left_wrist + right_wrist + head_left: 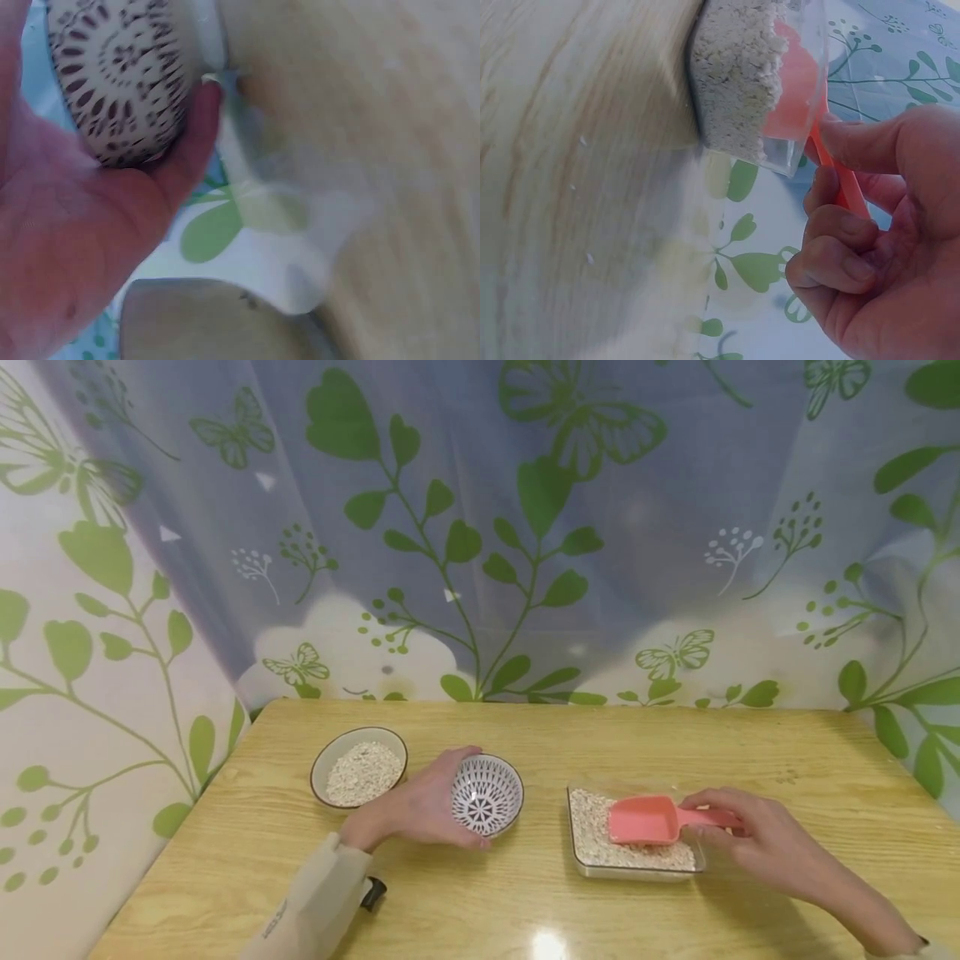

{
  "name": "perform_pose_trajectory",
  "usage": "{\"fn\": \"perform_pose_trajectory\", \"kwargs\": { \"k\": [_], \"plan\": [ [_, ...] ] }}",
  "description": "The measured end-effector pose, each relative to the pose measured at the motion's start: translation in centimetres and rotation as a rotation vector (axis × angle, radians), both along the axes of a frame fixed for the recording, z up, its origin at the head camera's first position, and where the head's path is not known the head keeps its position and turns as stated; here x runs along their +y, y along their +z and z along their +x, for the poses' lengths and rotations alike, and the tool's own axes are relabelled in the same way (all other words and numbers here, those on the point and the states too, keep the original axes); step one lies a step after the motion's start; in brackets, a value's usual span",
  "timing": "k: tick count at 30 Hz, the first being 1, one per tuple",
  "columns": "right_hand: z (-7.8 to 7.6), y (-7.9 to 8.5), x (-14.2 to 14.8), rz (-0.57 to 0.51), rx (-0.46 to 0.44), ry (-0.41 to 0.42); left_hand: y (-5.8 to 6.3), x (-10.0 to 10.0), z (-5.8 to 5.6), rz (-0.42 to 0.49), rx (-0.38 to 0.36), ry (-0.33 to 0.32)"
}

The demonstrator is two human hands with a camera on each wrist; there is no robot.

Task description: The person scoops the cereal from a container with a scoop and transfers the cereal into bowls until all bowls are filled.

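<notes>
My left hand (427,806) grips a small black-and-white patterned bowl (487,795) by its sides, thumb on the near side and fingers on the far side. The bowl's inside faces up with nothing in it; its patterned outside (120,82) shows in the left wrist view. On the right, my right hand (765,839) holds a pinkish-red scoop (647,821) by its handle. The scoop's blade lies at the oats (592,818) in a clear rectangular container (637,873). In the right wrist view, the scoop blade (795,82) shows through the container wall, against the oats.
Left of the patterned bowl, a dark-rimmed bowl (318,768) of oats stands partly behind my left wrist. A few loose flakes (589,258) lie on the wooden table (480,910). A leaf-and-butterfly printed curtain (480,527) hangs along the table's back edge.
</notes>
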State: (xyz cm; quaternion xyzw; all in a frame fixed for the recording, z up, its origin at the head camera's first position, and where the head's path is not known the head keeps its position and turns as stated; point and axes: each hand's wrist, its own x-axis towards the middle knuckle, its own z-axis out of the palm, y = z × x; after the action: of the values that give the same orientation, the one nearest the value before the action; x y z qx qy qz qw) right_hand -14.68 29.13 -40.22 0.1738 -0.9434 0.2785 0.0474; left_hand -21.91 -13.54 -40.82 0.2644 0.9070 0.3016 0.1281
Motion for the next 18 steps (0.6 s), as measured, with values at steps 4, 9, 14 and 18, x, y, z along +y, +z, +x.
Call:
{"fn": "perform_pose_trajectory", "kwargs": {
  "k": [4,9,14,18],
  "plan": [
    [0.1,0.4,0.3,-0.022,0.020,0.006,1.1,0.6,0.5,-0.062,0.071,-0.003],
    [0.2,0.8,0.3,-0.064,-0.009,0.011,2.4,3.0,1.7,-0.044,0.261,-0.008],
    [0.3,0.6,-0.1,-0.153,-0.040,0.106,2.6,6.4,3.5,0.025,0.309,-0.046],
    [0.3,0.5,-0.2,-0.183,-0.079,0.183,2.4,8.5,4.8,0.013,0.296,-0.072]
  ]
}}
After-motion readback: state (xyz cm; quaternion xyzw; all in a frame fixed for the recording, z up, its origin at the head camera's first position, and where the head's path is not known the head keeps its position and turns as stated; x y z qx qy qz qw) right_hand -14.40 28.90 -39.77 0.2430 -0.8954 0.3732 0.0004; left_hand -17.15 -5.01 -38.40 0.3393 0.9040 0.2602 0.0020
